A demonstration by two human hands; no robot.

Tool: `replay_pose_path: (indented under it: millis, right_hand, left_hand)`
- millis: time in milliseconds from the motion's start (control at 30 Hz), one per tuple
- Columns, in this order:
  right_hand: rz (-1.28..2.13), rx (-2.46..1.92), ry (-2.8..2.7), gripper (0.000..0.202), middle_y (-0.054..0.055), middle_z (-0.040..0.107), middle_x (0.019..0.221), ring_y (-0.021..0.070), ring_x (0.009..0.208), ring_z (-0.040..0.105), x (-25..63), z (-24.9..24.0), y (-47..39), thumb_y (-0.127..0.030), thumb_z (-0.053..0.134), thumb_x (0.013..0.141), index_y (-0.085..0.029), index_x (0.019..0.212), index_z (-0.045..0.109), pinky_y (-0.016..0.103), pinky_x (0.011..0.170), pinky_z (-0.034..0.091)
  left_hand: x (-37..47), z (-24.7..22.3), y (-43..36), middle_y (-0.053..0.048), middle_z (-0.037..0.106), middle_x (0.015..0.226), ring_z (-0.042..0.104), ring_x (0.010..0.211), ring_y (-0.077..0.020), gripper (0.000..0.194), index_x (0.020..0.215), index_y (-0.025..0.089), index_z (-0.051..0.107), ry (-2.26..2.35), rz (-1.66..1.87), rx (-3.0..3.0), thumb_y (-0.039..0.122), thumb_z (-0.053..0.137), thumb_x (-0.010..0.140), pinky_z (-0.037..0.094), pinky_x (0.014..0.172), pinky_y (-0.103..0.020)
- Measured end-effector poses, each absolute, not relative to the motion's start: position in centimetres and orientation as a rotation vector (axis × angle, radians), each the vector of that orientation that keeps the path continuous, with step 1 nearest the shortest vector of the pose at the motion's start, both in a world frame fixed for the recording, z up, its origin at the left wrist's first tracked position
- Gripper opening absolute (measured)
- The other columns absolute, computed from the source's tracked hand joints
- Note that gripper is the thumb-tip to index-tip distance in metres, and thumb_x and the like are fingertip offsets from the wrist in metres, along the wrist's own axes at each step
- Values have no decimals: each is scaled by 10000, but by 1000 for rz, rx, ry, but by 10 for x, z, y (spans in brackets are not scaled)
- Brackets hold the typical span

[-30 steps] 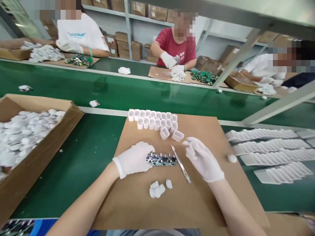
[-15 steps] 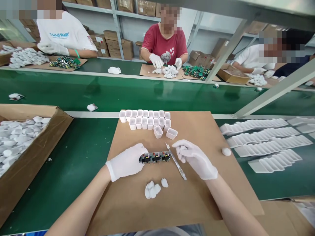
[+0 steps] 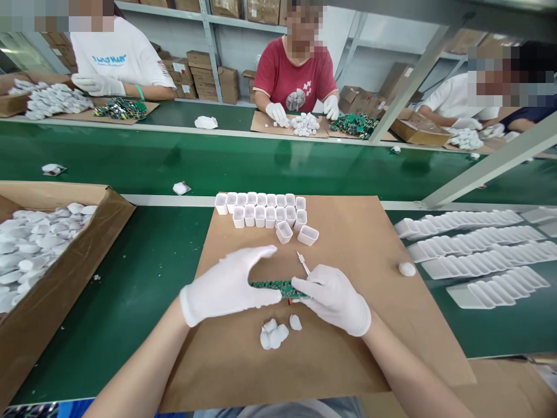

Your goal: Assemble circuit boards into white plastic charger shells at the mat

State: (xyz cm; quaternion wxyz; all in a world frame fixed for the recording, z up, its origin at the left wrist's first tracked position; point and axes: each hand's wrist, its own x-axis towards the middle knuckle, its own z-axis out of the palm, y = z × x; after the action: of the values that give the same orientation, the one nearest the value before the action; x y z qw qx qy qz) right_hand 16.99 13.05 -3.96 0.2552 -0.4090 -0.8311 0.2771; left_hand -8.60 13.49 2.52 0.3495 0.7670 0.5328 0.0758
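Observation:
A green circuit board strip [image 3: 272,285] is held over the brown cardboard sheet, its green face showing. My right hand [image 3: 333,297], in a white glove, pinches the strip's right end. My left hand [image 3: 230,284], also gloved, is open around the left part, thumb and fingers spread wide. Its lower edge overlaps the strip; whether it touches is unclear. Behind my right fingers a slim white tool [image 3: 302,261] lies partly hidden. Nearer my body sit several small white rounded pieces [image 3: 273,335] and a single white piece [image 3: 295,322].
Small white plastic cups [image 3: 260,217] stand in rows on the cardboard sheet [image 3: 348,232]. A box [image 3: 87,238] of white pieces is at left. Rows of nested white cups [image 3: 478,249] lie at right. Beyond the green belt [image 3: 243,162], co-workers sit with boards and white pieces.
The strip has turned over from its component side to its green face. My right hand has come in and grips its right end; my left hand has opened. Pieces on the belt shifted right.

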Motion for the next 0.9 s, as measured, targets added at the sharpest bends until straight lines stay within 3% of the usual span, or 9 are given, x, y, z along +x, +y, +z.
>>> replay_pose_path:
  millis: [67,100,200,300,400,467,533,767,900]
  right_hand:
    - [712,-1027,-2297,303,-12,413,595,151,549,292,172,-44,130,-159,532,837,-301,1018,729,311,581,323]
    - [691,-997,-2303,368,-8,431,620,156,559,308,173,-44,130,-138,501,840,-304,1102,700,316,596,344]
    - [804,-978,-2258,555,30,521,826,170,655,431,177,-36,130,-148,476,839,-278,1378,495,325,646,430]
    - [1139,-1159,-2067,526,21,512,862,153,653,466,175,-24,130,-260,511,865,-244,1389,471,309,643,468]
    - [1238,-1382,-1919,291,-13,500,738,142,623,445,165,-19,129,-371,579,853,-220,1088,659,285,618,438]
    - [1218,-1449,-1900,180,-28,466,663,132,599,410,158,-21,128,-370,593,843,-207,848,669,262,569,392]
    - [1197,-1497,-1871,210,-34,437,628,122,577,381,153,-24,127,-349,555,858,-199,731,629,247,531,353]
    - [977,-1618,-1821,239,-37,365,542,121,534,332,147,-34,124,-315,524,823,-195,628,593,252,503,294]
    - [816,-1626,-1834,196,-2,519,581,160,575,451,141,-39,117,-334,555,797,-212,680,654,288,580,373]
  left_hand:
    - [-77,22,133,27,698,1097,646,981,-221,464,1211,308,587,1305,81,1954,505,625,793,464,821,-303]
    - [-74,20,133,43,711,894,653,807,-199,308,1020,288,650,1286,22,1964,507,602,809,448,699,-290]
    - [-67,11,132,32,583,617,546,587,-169,342,653,214,521,1341,-11,2023,483,520,864,327,550,-291]
    - [-66,5,131,18,583,685,540,636,-175,329,690,210,488,1357,48,2023,475,501,884,325,574,-290]
    - [-67,2,131,2,624,802,571,722,-187,306,762,213,514,1315,70,2021,480,476,908,352,623,-291]
    - [-68,3,130,3,638,823,584,735,-188,322,792,216,518,1293,70,2007,494,433,932,356,629,-291]
    - [-69,5,130,14,649,804,591,712,-181,360,822,222,520,1264,62,1978,523,375,955,357,610,-286]
    - [-60,-1,127,4,656,784,590,665,-181,301,843,223,515,1330,126,2001,415,330,983,350,584,-281]
    - [-55,-15,124,-28,653,761,589,651,-211,282,827,212,505,1415,149,2021,361,317,976,343,577,-304]
